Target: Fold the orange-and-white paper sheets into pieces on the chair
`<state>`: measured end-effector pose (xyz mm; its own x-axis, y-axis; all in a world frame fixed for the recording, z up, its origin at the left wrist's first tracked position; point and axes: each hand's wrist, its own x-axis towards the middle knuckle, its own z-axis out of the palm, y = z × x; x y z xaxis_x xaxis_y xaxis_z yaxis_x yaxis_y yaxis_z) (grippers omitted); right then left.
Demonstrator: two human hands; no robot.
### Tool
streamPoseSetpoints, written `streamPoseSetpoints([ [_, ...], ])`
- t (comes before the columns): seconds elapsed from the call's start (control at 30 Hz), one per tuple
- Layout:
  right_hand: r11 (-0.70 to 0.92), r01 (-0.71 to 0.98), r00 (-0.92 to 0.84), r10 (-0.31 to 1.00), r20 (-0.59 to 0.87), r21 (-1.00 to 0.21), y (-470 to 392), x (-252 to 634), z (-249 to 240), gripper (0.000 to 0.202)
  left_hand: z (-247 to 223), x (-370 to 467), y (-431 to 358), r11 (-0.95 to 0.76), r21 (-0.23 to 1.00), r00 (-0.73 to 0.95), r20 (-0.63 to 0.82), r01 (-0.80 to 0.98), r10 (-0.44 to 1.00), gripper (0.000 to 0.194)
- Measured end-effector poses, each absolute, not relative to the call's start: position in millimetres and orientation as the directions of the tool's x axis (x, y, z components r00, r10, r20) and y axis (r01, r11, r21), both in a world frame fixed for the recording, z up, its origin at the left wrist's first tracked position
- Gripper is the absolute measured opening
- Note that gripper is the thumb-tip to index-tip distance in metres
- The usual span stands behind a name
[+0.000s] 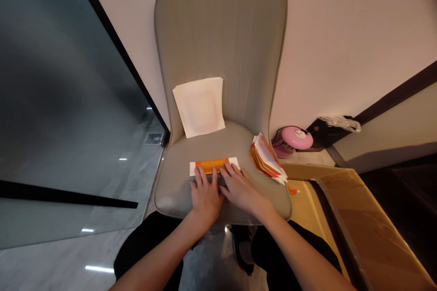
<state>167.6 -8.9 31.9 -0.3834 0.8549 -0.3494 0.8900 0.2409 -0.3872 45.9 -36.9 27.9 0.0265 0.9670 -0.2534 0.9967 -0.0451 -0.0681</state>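
Observation:
A folded strip of paper, gold and orange in the middle with white ends, lies flat on the seat of a grey padded chair. My left hand rests on its near edge with the fingers spread. Beside it, my right hand lies with outstretched fingers on the strip's right part. The hands nearly meet at the thumbs. To the right sits a stack of folded orange, gold and white papers. A pile of square whitish sheets leans against the chair back.
Right of the chair stands an opened cardboard box. Behind it are a pink round-topped appliance and a black bag with clear plastic on it. A frosted glass panel with a black frame borders the left side.

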Motion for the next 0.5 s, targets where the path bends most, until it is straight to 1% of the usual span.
streamPoseSetpoints([
  [0.37, 0.235, 0.898, -0.381, 0.838, -0.39, -0.371, -8.6, 167.5, 33.1, 0.065, 25.1, 44.3, -35.3, -0.049, -0.073, 0.027, -0.267, 0.996, 0.963, 0.068],
  [0.5, 0.25, 0.908, -0.376, 0.84, -0.391, -0.336, -10.8, 166.7, 32.3, 0.066, 26.2, 40.7, -37.2, -0.057, -0.096, 0.028, -0.285, 0.994, 0.958, 0.07],
])
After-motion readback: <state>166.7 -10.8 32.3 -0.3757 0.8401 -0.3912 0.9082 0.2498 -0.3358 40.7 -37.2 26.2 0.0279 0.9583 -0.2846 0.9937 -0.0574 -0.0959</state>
